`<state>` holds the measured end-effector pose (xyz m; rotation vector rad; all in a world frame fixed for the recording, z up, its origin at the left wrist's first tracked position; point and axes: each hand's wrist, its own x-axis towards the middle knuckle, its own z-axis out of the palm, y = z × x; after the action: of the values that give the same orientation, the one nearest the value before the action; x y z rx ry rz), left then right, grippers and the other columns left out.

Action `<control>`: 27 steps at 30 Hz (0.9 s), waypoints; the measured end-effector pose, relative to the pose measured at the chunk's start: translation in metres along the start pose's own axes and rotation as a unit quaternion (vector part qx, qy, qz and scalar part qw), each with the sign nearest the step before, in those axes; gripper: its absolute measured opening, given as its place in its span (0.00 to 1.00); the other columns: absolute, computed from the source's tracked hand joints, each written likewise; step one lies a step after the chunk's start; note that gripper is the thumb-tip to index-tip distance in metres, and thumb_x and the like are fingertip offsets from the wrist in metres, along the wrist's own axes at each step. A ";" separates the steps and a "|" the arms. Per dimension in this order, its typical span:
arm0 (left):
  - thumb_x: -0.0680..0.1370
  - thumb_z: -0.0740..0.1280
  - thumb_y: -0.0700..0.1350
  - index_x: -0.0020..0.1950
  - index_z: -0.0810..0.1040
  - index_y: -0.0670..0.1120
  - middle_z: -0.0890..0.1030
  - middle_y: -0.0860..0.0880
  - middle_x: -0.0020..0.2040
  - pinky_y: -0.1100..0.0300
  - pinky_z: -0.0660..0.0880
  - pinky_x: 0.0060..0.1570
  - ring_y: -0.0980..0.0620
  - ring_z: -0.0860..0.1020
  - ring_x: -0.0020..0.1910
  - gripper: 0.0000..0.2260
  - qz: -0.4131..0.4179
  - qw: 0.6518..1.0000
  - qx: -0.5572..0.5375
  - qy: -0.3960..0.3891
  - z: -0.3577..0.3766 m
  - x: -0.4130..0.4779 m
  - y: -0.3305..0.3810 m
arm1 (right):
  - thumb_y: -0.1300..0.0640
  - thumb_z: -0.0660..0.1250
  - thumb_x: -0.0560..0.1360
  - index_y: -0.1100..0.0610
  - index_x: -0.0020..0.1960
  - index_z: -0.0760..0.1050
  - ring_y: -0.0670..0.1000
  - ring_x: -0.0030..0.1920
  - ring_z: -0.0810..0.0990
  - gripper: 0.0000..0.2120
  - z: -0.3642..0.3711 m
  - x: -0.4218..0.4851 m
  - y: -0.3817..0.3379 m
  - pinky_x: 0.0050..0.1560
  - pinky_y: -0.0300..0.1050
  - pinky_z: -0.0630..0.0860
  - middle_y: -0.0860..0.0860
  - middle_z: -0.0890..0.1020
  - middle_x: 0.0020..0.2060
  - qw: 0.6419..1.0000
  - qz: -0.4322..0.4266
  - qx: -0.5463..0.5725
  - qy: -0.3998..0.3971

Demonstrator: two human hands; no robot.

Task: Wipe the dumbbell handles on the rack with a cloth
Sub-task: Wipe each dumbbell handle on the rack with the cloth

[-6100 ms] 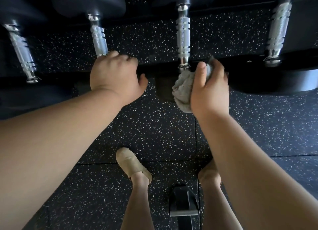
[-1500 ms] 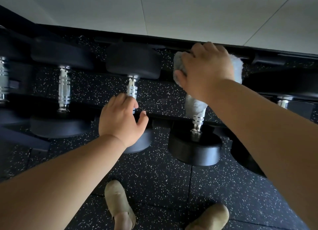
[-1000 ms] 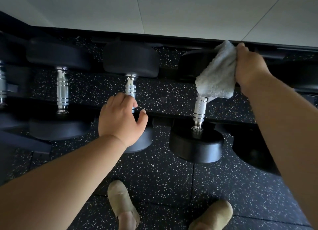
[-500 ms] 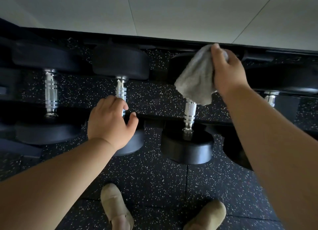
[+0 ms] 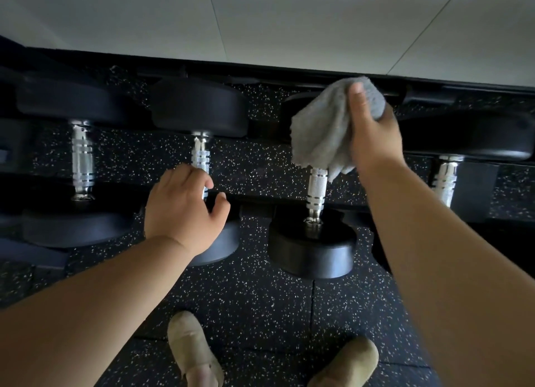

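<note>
Several black dumbbells with knurled chrome handles lie side by side on a low black rack [image 5: 304, 200]. My right hand [image 5: 373, 137] grips a grey cloth [image 5: 321, 134] bunched over the far end of one handle [image 5: 317, 191]; the cloth hides that handle's upper part and its far weight. My left hand [image 5: 185, 210] rests with curled fingers on the near end of the neighbouring handle [image 5: 200, 159], covering its lower part. Two more handles show, one at the left [image 5: 82, 162] and one at the right [image 5: 445, 181].
Black speckled rubber flooring [image 5: 254, 299] lies under and in front of the rack. A pale wall [image 5: 260, 19] rises just behind it. My two feet in tan shoes [image 5: 191, 352] stand close to the rack's front.
My right hand has regathered the cloth at the far end of the handle, thumb now on top. The left hand has stayed on its handle. The view shifted slightly.
</note>
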<state>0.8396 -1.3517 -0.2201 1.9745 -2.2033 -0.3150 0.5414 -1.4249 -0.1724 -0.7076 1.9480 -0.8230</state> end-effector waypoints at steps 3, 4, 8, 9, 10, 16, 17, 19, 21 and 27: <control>0.74 0.63 0.56 0.47 0.78 0.45 0.77 0.46 0.47 0.45 0.74 0.46 0.41 0.74 0.47 0.15 0.005 1.000 0.000 0.006 0.001 0.000 0.000 | 0.17 0.68 0.54 0.49 0.62 0.79 0.55 0.57 0.85 0.49 -0.009 0.006 0.000 0.62 0.59 0.81 0.49 0.85 0.56 0.983 0.101 0.146 -0.048; 0.74 0.63 0.56 0.47 0.78 0.45 0.77 0.46 0.46 0.46 0.74 0.46 0.41 0.74 0.47 0.15 0.006 1.000 0.000 0.007 0.001 0.000 0.000 | 0.17 0.67 0.58 0.50 0.64 0.77 0.56 0.58 0.84 0.48 -0.008 0.006 -0.002 0.62 0.59 0.81 0.50 0.84 0.58 0.984 0.104 0.139 -0.040; 0.74 0.63 0.56 0.47 0.78 0.45 0.77 0.47 0.46 0.46 0.73 0.46 0.42 0.74 0.47 0.14 0.005 1.000 0.002 0.011 0.000 -0.001 0.001 | 0.23 0.61 0.72 0.54 0.80 0.57 0.57 0.66 0.77 0.49 0.017 -0.016 -0.003 0.53 0.47 0.81 0.54 0.73 0.71 0.995 -0.027 -0.092 0.039; 0.74 0.63 0.56 0.47 0.78 0.45 0.77 0.47 0.46 0.46 0.73 0.46 0.43 0.74 0.47 0.14 0.005 1.000 0.003 0.009 0.000 -0.001 0.000 | 0.23 0.63 0.71 0.54 0.82 0.51 0.60 0.72 0.71 0.52 0.024 -0.023 -0.003 0.61 0.54 0.80 0.56 0.66 0.76 0.984 -0.070 -0.151 0.056; 0.74 0.63 0.56 0.47 0.77 0.46 0.77 0.47 0.46 0.46 0.73 0.46 0.43 0.73 0.47 0.14 0.005 1.000 0.004 0.009 0.000 -0.001 0.000 | 0.24 0.65 0.70 0.54 0.83 0.47 0.62 0.77 0.64 0.56 0.031 -0.029 0.000 0.70 0.61 0.73 0.57 0.59 0.80 0.969 -0.104 -0.215 0.067; 0.74 0.63 0.55 0.46 0.77 0.46 0.77 0.48 0.45 0.47 0.73 0.45 0.43 0.73 0.47 0.13 0.006 1.000 0.002 0.015 0.001 -0.001 -0.001 | 0.27 0.67 0.71 0.56 0.82 0.52 0.73 0.78 0.55 0.52 0.049 -0.034 -0.005 0.79 0.70 0.52 0.65 0.61 0.77 0.782 -0.318 -0.527 0.099; 0.74 0.63 0.55 0.46 0.77 0.46 0.77 0.48 0.45 0.48 0.73 0.45 0.43 0.73 0.47 0.13 0.004 1.000 0.003 0.018 0.001 -0.002 -0.001 | 0.28 0.67 0.71 0.55 0.81 0.55 0.72 0.77 0.58 0.50 0.047 -0.031 -0.008 0.78 0.70 0.53 0.65 0.64 0.76 0.751 -0.349 -0.554 0.086; 0.74 0.63 0.56 0.46 0.77 0.46 0.77 0.48 0.45 0.49 0.73 0.45 0.44 0.73 0.46 0.13 -0.002 1.000 0.003 0.020 0.000 -0.002 0.001 | 0.28 0.66 0.71 0.54 0.77 0.63 0.69 0.72 0.67 0.44 0.040 -0.021 -0.016 0.74 0.67 0.62 0.63 0.70 0.72 0.713 -0.395 -0.577 0.056; 0.74 0.63 0.56 0.46 0.77 0.47 0.77 0.48 0.45 0.50 0.72 0.45 0.44 0.73 0.46 0.14 -0.009 1.000 0.009 0.014 -0.003 -0.002 0.002 | 0.28 0.63 0.74 0.52 0.72 0.69 0.64 0.65 0.74 0.36 0.036 -0.015 -0.027 0.67 0.62 0.70 0.59 0.76 0.66 0.690 -0.432 -0.580 0.024; 0.74 0.61 0.58 0.48 0.77 0.48 0.77 0.50 0.46 0.50 0.72 0.47 0.45 0.74 0.47 0.15 -0.031 0.999 0.006 0.004 -0.003 -0.002 0.003 | 0.40 0.55 0.85 0.59 0.56 0.76 0.60 0.48 0.77 0.22 0.055 -0.031 -0.049 0.46 0.49 0.66 0.57 0.78 0.45 0.787 -0.435 -0.438 -0.012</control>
<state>0.8377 -1.3497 -0.2162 2.0509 -2.1462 -0.3007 0.6116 -1.4468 -0.1406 -2.2698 1.8863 -0.3136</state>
